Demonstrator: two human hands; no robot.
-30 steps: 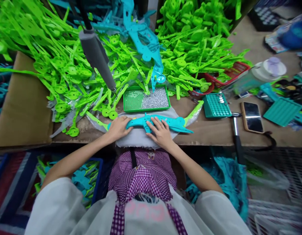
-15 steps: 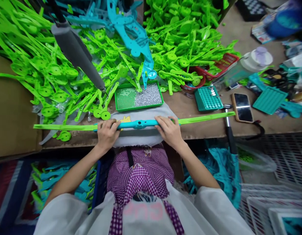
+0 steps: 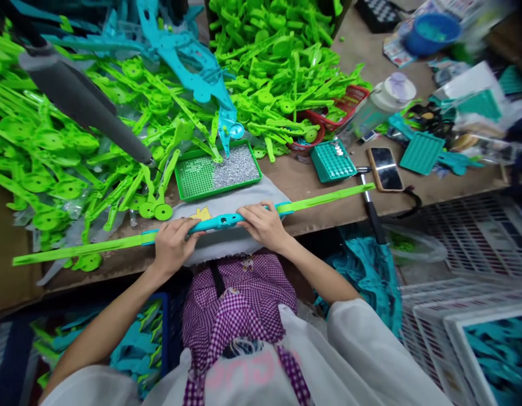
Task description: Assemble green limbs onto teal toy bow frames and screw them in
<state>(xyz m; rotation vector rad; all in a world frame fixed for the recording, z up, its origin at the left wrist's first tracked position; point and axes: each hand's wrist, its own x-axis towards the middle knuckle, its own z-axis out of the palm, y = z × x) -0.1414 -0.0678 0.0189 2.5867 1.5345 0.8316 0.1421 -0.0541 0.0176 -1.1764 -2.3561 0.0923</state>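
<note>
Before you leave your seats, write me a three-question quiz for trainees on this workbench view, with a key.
1. Which item do the left hand and right hand both hold?
2. Fill the gap: in the green tray, the metal pieces lie toward the picture's ____ side.
3. True or false: the phone lies on the grey cloth.

Key:
1. The blue bar, with a green strip reaching out past each end.
2. Right.
3. False; it lies on the table.
</note>
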